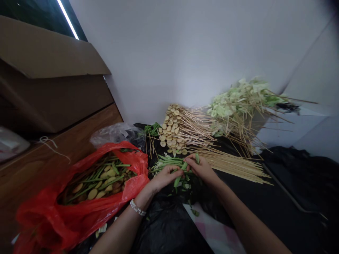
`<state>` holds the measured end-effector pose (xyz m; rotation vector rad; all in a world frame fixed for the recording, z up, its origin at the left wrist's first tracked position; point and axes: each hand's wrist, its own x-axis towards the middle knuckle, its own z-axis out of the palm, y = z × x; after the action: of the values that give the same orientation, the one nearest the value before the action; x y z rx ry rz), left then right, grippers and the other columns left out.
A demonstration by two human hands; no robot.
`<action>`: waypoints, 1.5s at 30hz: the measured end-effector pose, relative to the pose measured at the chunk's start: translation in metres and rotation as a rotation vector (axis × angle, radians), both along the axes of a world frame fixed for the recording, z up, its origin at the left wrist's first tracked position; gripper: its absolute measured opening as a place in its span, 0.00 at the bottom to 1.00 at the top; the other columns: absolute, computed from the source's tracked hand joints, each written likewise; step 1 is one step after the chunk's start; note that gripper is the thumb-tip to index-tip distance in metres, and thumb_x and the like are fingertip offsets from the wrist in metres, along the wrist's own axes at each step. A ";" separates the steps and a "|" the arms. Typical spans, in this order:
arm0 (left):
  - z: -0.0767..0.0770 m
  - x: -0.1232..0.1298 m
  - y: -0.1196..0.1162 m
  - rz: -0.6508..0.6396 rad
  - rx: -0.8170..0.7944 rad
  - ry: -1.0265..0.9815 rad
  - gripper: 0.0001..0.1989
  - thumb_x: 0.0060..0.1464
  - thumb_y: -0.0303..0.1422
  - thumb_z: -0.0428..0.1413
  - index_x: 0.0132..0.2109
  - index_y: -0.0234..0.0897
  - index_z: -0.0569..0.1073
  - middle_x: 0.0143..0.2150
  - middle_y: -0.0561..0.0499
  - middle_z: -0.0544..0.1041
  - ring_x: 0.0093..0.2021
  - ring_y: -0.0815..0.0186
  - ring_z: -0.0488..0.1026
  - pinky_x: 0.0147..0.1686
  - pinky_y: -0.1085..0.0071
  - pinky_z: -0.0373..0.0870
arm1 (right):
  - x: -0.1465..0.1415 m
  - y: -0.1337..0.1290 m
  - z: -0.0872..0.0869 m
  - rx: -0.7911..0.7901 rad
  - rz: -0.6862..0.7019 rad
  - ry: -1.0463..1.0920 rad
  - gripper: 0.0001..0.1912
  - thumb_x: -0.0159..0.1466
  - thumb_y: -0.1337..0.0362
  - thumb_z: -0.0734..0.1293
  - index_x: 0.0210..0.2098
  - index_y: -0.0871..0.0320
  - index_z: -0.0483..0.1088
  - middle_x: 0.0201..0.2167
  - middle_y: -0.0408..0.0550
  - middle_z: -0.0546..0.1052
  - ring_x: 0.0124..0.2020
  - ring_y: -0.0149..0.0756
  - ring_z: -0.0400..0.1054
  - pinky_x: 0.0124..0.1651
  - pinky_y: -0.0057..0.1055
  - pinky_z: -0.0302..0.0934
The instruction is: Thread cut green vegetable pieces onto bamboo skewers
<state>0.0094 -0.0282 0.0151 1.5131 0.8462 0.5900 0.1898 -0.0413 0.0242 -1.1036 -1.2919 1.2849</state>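
Note:
Both hands meet in the middle of the head view over a small pile of green beans [168,161]. My left hand [166,177], with a pale beaded bracelet at the wrist, pinches a length of green bean [177,182] that slants up to the right. My right hand [203,170] grips the upper part of the same green pieces, and one end pokes up above its fingers. Its inner fingers are partly hidden. Small green scraps [185,186] lie under the hands on black plastic [169,218].
Left stands an open red plastic bag [137,160] of potato slices and green stalks. Behind the hands lie skewered potato slices [173,128] and skewered cabbage [238,97]. Bare bamboo skewers [238,165] lie right. A cardboard box [53,98] and clear bag [119,132] are at left; a wall [172,53] rises behind.

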 end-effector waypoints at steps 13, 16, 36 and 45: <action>-0.014 0.015 -0.004 0.243 -0.111 -0.305 0.17 0.52 0.45 0.56 0.29 0.35 0.66 0.19 0.59 0.55 0.20 0.74 0.48 0.21 0.74 0.43 | -0.005 -0.001 -0.002 0.134 -0.162 -0.046 0.09 0.56 0.58 0.66 0.28 0.56 0.63 0.18 0.39 0.73 0.17 0.26 0.58 0.22 0.24 0.51; -0.014 0.019 -0.008 0.293 -0.153 -0.378 0.17 0.50 0.45 0.59 0.29 0.35 0.65 0.21 0.58 0.58 0.20 0.75 0.49 0.21 0.75 0.44 | -0.007 0.000 -0.008 0.170 -0.219 -0.063 0.07 0.56 0.60 0.66 0.28 0.55 0.64 0.19 0.41 0.73 0.20 0.29 0.63 0.26 0.27 0.55; -0.005 0.003 0.004 0.253 -0.264 -0.634 0.23 0.45 0.41 0.64 0.46 0.33 0.71 0.19 0.62 0.56 0.16 0.79 0.47 0.16 0.79 0.41 | -0.019 -0.008 -0.010 -0.100 0.025 0.316 0.19 0.56 0.47 0.67 0.30 0.56 0.60 0.21 0.39 0.75 0.09 0.17 0.45 0.15 0.22 0.34; -0.002 0.001 0.011 0.388 -0.427 -0.691 0.16 0.45 0.38 0.64 0.28 0.33 0.66 0.20 0.59 0.61 0.18 0.79 0.54 0.16 0.82 0.48 | -0.019 -0.008 -0.020 -0.105 0.097 0.088 0.17 0.57 0.56 0.66 0.43 0.56 0.61 0.22 0.37 0.74 0.12 0.22 0.50 0.16 0.21 0.40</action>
<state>0.0102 -0.0173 0.0129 0.6754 0.6585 1.0618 0.1707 -0.0490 0.0039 -1.0555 -1.2364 1.4713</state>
